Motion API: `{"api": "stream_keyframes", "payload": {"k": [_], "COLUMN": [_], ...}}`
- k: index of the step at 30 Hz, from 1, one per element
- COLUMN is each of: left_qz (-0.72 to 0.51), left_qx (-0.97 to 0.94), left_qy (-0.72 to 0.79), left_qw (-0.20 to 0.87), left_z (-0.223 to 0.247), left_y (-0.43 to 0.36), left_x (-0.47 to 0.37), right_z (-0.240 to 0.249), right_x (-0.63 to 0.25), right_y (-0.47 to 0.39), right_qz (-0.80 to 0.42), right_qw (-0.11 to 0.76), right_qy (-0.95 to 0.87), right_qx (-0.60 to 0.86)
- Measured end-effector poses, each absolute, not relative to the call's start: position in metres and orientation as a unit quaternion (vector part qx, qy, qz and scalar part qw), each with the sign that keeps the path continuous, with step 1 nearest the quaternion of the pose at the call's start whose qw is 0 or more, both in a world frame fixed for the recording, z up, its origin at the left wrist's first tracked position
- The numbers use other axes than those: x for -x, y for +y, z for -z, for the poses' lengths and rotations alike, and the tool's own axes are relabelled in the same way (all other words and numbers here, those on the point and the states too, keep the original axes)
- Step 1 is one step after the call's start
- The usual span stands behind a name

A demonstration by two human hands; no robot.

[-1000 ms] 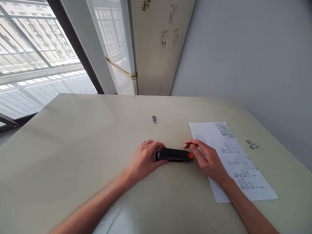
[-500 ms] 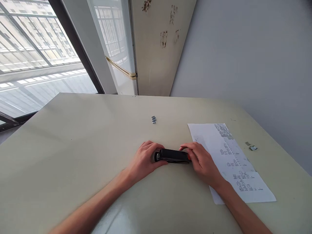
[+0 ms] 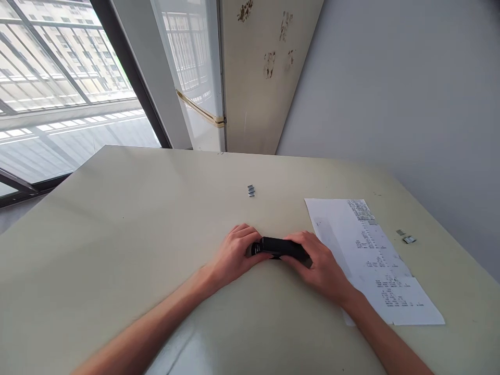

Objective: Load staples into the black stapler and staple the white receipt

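A black stapler [image 3: 279, 246] lies sideways near the middle of the table, gripped from both ends. My left hand [image 3: 240, 249] is closed round its left end, thumb along the near side and fingers on the far side. Over the right end, my right hand [image 3: 312, 260] is wrapped with the thumb in front and fingers on top, covering that tip. Beyond the stapler sits a small group of staple strips [image 3: 251, 191]. A printed sheet of paper [image 3: 336, 234] lies under and beside my right forearm.
More small staple pieces [image 3: 409, 239] lie right of the paper. The pale table [image 3: 136, 219] meets a grey wall [image 3: 390, 94] on the right. Behind it stand a fridge-like cabinet [image 3: 258, 104] with a gold handle and a window [image 3: 58, 67] at the left.
My right hand has shifted from the stapler's right tip to a fuller grip over that end, hiding the red part. The view has swung slightly left.
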State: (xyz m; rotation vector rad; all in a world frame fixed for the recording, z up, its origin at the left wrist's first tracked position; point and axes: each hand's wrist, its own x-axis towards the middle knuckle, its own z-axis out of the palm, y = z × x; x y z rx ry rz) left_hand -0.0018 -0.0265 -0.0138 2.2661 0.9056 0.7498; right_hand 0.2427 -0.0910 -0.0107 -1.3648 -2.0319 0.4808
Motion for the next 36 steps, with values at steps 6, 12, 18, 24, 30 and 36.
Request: {"api": "stream_keyframes", "payload": {"k": [6,12,18,24,30,36], "left_qz": [-0.284,-0.279,-0.273,-0.286,-0.274,-0.237], "left_qx": [-0.852,-0.853,-0.85,-0.843,-0.869,-0.879], "left_qy": [0.333,0.338,0.337,0.316,0.292,0.275], "left_qw": [0.287,0.282,0.3,0.328,0.291,0.308], "left_z": [0.013,0.015,0.016,0.016,0.008,-0.008], "left_y": [-0.027,-0.027,-0.025,-0.025,-0.02,-0.003], "left_x": [0.001,0.001,0.004,0.011,0.02,0.045], "right_z": [0.009,0.012,0.011,0.011,0.011,0.011], "right_x": [-0.231,-0.228,-0.231,-0.237,-0.239,-0.24], "right_y": [-0.094,-0.096,-0.096,-0.095,-0.094,-0.093], "right_qz": [-0.211,-0.257,-0.26,-0.229,-0.21,-0.197], "right_qw": [0.338,0.359,0.361,0.349,0.342,0.341], "right_qy": [-0.749,-0.719,-0.723,-0.743,-0.749,-0.754], "right_qx": [0.529,0.537,0.529,0.523,0.527,0.526]}}
